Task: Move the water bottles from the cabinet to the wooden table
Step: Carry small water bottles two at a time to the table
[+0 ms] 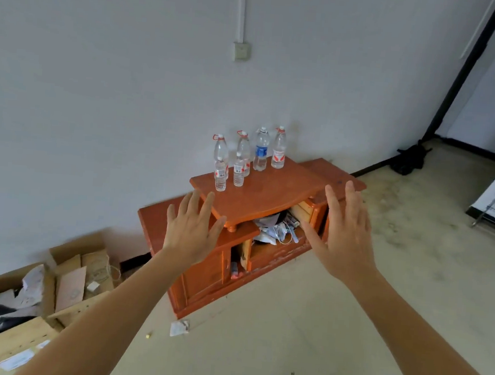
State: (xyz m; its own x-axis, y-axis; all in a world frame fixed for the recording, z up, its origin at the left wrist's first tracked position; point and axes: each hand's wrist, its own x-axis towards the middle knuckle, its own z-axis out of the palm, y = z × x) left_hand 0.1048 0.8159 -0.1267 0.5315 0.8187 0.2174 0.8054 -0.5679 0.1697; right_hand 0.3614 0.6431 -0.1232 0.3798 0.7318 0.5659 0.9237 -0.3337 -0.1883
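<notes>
Bottles: six water bottles (244,160) stand grouped at the back-left corner of the cabinet (269,196) top, near the wall
Axis: all upright, long axis vertical, caps up
Handling: probably light, thin smooth plastic that dents; take round the labelled middle
Left hand (191,230): fingers spread, empty, short of the front-left corner
Right hand (344,236): spread, empty, off the front-right edge

- and there's the left hand (191,230), bare, with slim, long fingers (207,205).
- right hand (346,239) now, bare too, knuckles faintly ridged across the back.
- left forearm (112,310): uncovered right down to the bottom edge of the view, slim at the wrist, broader lower down.
- right forearm (424,334): same story, uncovered and smooth to the frame corner.
- nails are too blurred to call.
</notes>
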